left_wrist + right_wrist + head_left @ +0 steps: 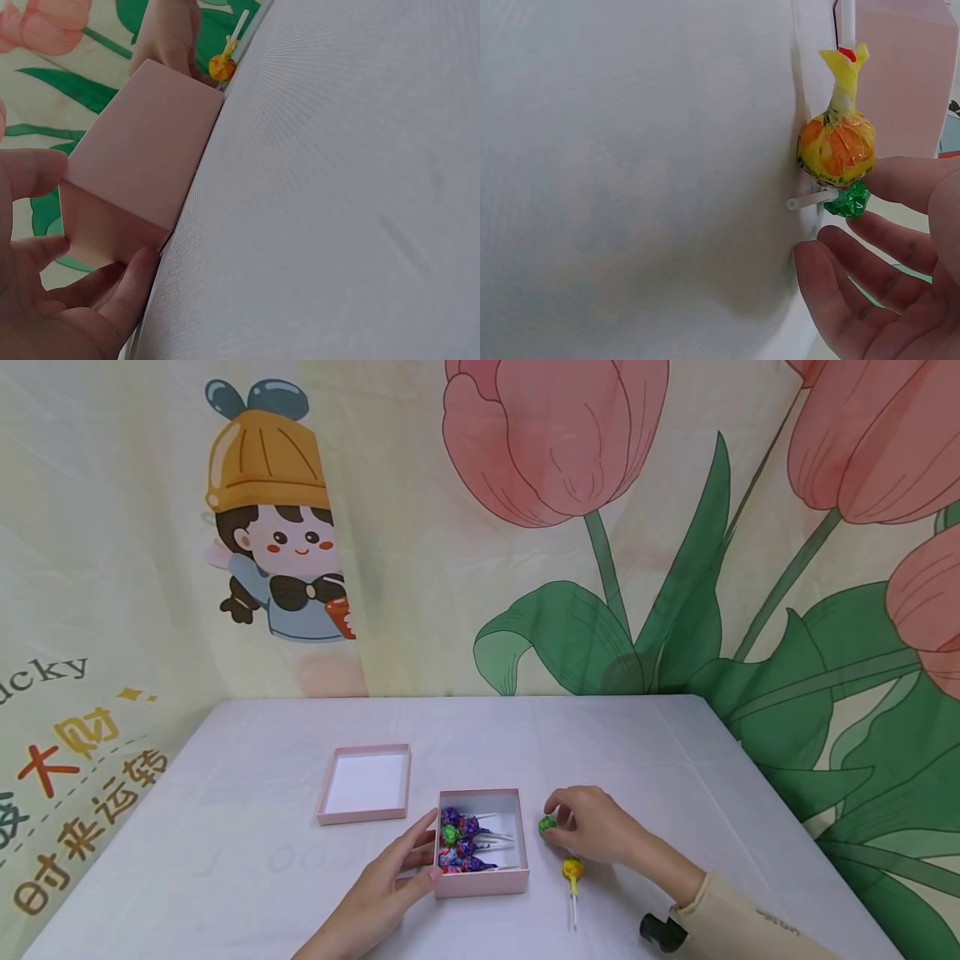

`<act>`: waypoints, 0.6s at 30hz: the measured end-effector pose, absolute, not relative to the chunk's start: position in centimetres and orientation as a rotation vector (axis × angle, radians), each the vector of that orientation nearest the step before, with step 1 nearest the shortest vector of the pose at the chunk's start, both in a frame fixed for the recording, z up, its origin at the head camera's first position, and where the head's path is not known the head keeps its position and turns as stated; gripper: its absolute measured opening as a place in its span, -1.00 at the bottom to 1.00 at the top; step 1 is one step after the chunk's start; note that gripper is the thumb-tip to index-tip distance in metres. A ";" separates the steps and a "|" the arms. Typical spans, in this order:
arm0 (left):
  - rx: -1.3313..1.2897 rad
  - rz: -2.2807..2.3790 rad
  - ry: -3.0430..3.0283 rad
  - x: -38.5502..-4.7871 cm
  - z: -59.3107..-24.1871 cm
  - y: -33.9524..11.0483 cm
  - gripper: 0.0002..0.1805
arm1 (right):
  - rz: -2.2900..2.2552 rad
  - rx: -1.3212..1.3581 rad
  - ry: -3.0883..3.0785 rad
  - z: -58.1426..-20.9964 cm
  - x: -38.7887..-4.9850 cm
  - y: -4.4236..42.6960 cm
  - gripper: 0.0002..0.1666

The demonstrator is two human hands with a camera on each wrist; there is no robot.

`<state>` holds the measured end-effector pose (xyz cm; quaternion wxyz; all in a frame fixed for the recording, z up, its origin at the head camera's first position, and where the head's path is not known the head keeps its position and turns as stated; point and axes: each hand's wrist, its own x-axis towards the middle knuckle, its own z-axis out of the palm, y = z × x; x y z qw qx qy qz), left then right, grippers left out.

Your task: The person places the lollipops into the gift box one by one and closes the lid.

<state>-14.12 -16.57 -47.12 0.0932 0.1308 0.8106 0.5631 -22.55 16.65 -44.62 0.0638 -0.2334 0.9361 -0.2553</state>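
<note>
Fingers of the left hand (381, 883) lie apart against the left wall of the pink box (482, 884); the lid (363, 817) is already off, beyond and left of them. Just right of those fingers, the box holds several wrapped lollipops (469, 827). The right hand (596, 827) has its fingers pinched on a green lollipop (547, 826), not yet inside. Nearer the person than these fingers, a yellow lollipop (573, 867) lies on the surface (637, 760); two seem left outside.

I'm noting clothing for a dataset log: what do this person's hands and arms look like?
The left hand and right hand are ungloved. On the right, a beige sleeve bears small dark lettering; beside it is a black object, possibly worn. No sleeve shows on the left.
</note>
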 end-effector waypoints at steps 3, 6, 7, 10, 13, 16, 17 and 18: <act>0.384 1.670 2.408 -14.1 -47.2 -16.6 -0.22 | -0.773 -0.717 2.831 -44.6 -22.5 16.5 -0.73; 0.375 1.673 2.401 -14.1 -47.2 -16.6 -0.21 | -0.774 -0.733 2.828 -44.6 -22.5 16.4 -0.76; 0.371 1.672 2.399 -14.2 -47.2 -16.6 -0.21 | -0.776 -0.738 2.825 -44.6 -22.5 16.4 -0.76; 0.366 1.669 2.393 -14.2 -47.2 -16.6 -0.21 | -0.773 -0.739 2.819 -44.7 -22.6 16.2 -0.77; 0.361 1.653 2.402 -14.2 -47.2 -16.5 -0.21 | -0.770 -0.739 2.813 -44.8 -22.7 16.2 -0.77; 0.350 1.634 2.411 -14.2 -47.3 -16.5 -0.22 | -0.768 -0.745 2.803 -44.9 -22.9 16.2 -0.77; 0.346 1.630 2.413 -14.2 -47.3 -16.5 -0.22 | -0.766 -0.748 2.799 -44.9 -22.9 16.2 -0.77; 0.345 1.626 2.416 -14.2 -47.3 -16.6 -0.22 | -0.765 -0.750 2.796 -44.9 -22.9 16.2 -0.76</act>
